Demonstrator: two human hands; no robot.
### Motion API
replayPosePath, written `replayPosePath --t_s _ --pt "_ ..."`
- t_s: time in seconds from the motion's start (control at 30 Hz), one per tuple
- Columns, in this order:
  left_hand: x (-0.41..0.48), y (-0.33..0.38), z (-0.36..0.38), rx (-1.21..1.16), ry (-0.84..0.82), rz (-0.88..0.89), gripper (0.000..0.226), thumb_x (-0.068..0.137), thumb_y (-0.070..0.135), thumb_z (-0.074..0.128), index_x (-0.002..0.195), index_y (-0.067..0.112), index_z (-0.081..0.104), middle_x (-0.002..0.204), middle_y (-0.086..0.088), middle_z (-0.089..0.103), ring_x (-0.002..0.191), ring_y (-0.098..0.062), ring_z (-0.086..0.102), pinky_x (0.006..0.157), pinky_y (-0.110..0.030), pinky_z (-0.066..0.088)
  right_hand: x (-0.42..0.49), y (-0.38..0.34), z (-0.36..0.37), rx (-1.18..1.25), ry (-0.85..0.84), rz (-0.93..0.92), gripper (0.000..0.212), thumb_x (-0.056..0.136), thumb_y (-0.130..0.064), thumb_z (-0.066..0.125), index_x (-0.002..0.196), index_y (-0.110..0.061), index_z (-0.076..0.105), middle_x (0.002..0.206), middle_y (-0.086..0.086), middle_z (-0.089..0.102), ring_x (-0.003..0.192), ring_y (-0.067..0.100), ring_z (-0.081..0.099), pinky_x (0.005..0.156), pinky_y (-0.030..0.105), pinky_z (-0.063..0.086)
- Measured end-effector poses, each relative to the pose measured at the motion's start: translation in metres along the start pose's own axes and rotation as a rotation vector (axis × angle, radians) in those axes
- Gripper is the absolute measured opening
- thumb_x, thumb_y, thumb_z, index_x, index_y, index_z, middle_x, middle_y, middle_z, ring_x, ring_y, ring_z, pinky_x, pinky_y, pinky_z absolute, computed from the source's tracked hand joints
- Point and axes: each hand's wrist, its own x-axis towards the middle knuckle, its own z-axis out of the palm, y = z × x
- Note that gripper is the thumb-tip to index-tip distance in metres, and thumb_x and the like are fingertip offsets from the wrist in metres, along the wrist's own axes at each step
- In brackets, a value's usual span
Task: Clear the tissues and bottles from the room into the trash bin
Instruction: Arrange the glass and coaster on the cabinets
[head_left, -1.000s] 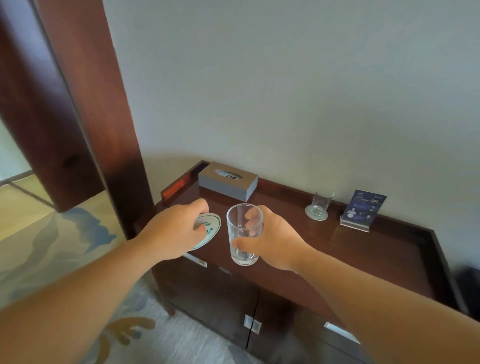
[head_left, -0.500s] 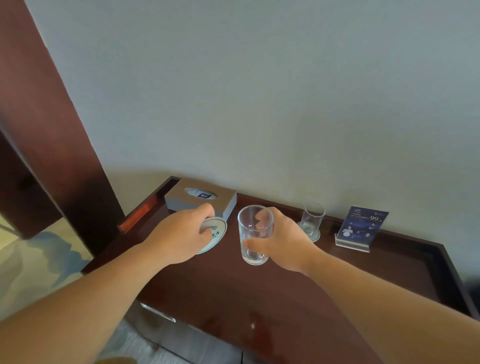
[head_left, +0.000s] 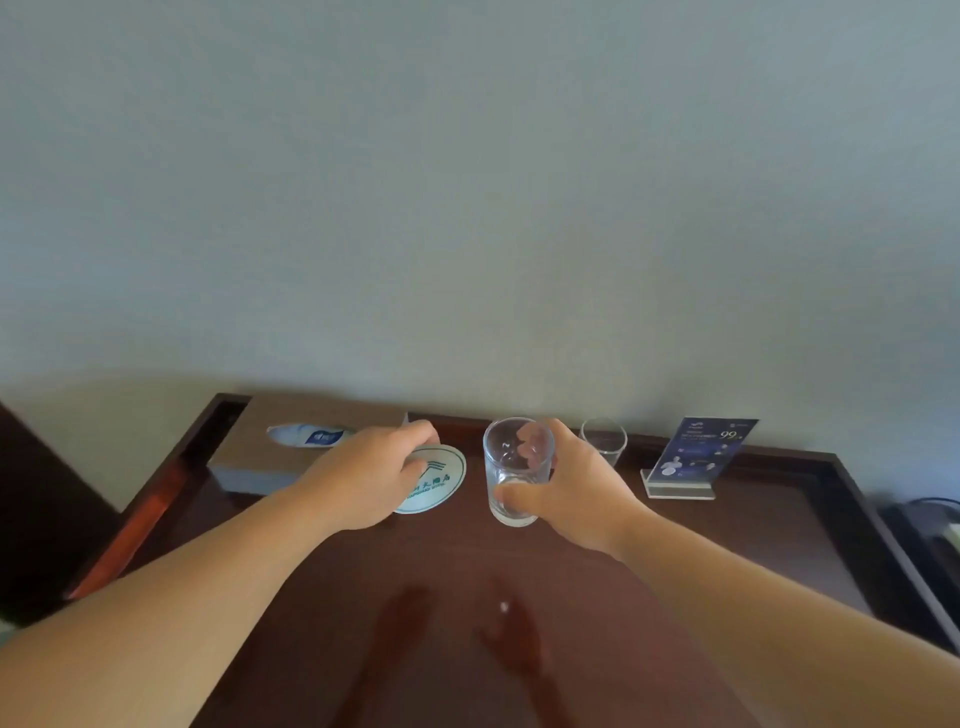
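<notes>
My right hand (head_left: 571, 488) grips a clear drinking glass (head_left: 517, 470) a little above the dark wooden cabinet top (head_left: 675, 561). My left hand (head_left: 363, 478) holds a round white coaster (head_left: 436, 480) with green print, just left of the glass. Behind the left hand a grey tissue box (head_left: 275, 452) stands at the back left, a tissue pack showing in its slot. No bottle, loose tissue or trash bin is in view.
A second clear glass (head_left: 605, 441) stands near the wall behind my right hand. A blue card in a clear stand (head_left: 696, 457) is to its right. The cabinet top has a raised rim (head_left: 878, 525). A dark object lies off the right edge.
I have stepped closer to the cabinet, so its top fills the lower frame. Both hands moved forward over it with the coaster and the glass still in them.
</notes>
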Motion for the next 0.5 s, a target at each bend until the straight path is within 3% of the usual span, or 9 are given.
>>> replayPosePath --t_s 0.27,0.37,0.5 --pt "0.074 -0.026 0.000 -0.001 -0.093 0.088 0.018 0.091 0.020 0.044 0.100 0.034 0.049 0.088 0.011 0.063 0.072 -0.012 0.057 0.062 -0.033 0.047 0.034 0.010 0.003 0.027 0.138 0.159 0.061 0.069 -0.039 0.080 0.121 -0.028 0.050 0.115 -0.014 0.055 0.094 0.000 0.055 0.074 0.018 0.041" --pt "0.091 -0.031 0.007 -0.007 -0.125 0.094 0.014 0.091 0.021 0.045 0.093 0.034 0.045 0.089 0.009 0.064 0.074 -0.014 0.059 0.063 -0.035 0.048 0.042 0.020 0.005 0.020 0.156 0.192 0.065 0.068 -0.039 0.081 0.124 -0.029 0.050 0.116 -0.014 0.056 0.100 0.001 0.057 0.079 0.018 0.041" --pt "0.109 -0.034 0.025 -0.051 -0.146 0.076 0.012 0.091 0.018 0.047 0.099 0.027 0.049 0.095 0.008 0.065 0.078 -0.014 0.060 0.063 -0.032 0.047 0.052 0.038 0.008 0.047 0.160 0.237 0.069 0.066 -0.042 0.082 0.126 -0.033 0.048 0.115 -0.017 0.056 0.106 0.001 0.056 0.090 0.024 0.045"
